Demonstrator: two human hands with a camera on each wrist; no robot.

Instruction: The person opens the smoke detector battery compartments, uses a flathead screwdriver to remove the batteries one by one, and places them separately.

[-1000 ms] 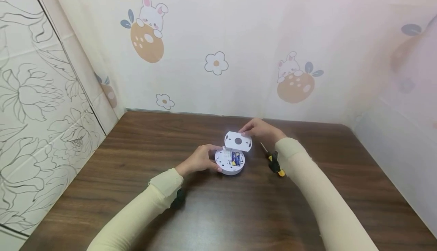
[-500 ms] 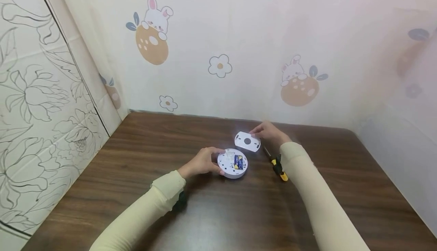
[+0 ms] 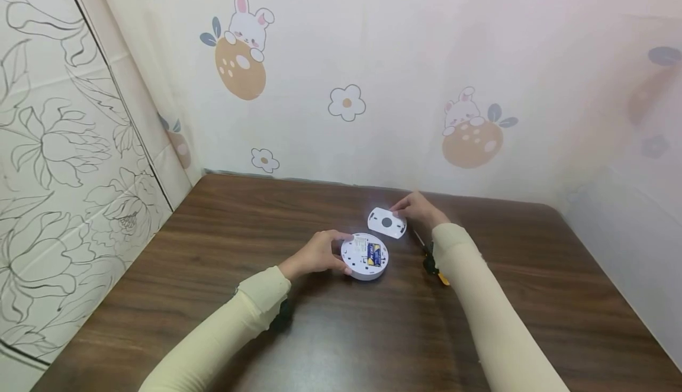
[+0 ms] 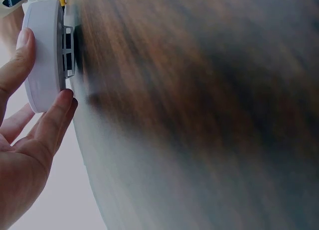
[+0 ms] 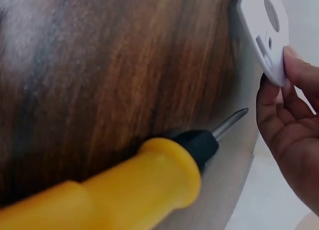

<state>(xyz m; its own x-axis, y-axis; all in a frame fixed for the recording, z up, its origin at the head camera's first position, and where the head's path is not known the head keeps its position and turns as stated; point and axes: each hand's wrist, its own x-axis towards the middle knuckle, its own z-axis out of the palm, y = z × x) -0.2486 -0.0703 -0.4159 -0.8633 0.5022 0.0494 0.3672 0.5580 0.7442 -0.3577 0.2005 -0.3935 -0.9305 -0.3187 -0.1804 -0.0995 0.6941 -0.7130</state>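
Observation:
My left hand (image 3: 318, 254) grips the left rim of a round white smoke detector (image 3: 356, 266), thumb on one side and fingers on the other. Its back faces up, showing a blue and yellow battery (image 3: 375, 254). In the left wrist view, the vented face of the smoke detector (image 4: 45, 56) is turned to the table. Just behind it, my right hand (image 3: 421, 209) pinches the corner of a white mounting plate (image 3: 377, 222) with a round hole. The right wrist view shows thumb and fingers on the edge of the mounting plate (image 5: 259, 28), close above the table.
A yellow and black screwdriver (image 5: 144, 182) lies on the brown wooden table (image 3: 341, 339), partly under my right forearm in the head view. A printed curtain (image 3: 298, 131) hangs along the table's back edge. A dark object (image 3: 282, 315) shows beneath my left forearm.
The mounting plate has moved right, off the top of the smoke detector, and down near the table behind it. My left hand keeps its grip; the head view has shifted slightly.

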